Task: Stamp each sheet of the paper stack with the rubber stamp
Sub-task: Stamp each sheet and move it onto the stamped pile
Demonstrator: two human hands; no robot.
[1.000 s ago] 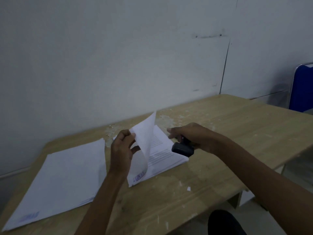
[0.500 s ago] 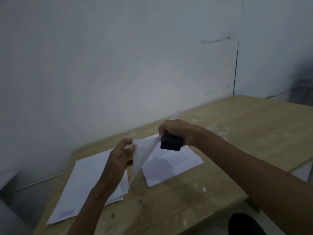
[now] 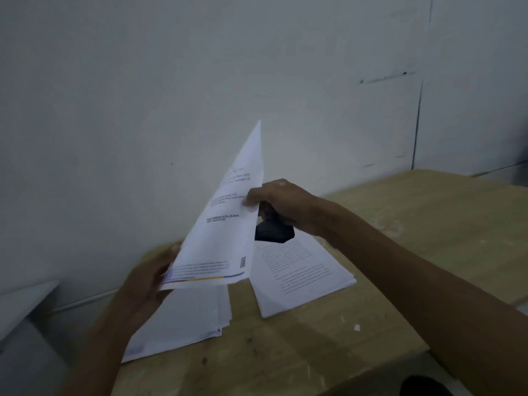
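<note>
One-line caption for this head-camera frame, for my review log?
Left hand and right hand lift a printed sheet between two paper piles on a wooden table, the right also holding the black stamp.

printed lines on lifted sheet (image 3: 225,224), too blurred to read

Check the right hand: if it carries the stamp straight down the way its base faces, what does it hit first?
Most likely the right paper stack. The right hand holds the stamp base-down just above that stack's far corner, and nothing shows between them. The lifted sheet lies to its left. Depth is unclear.
</note>
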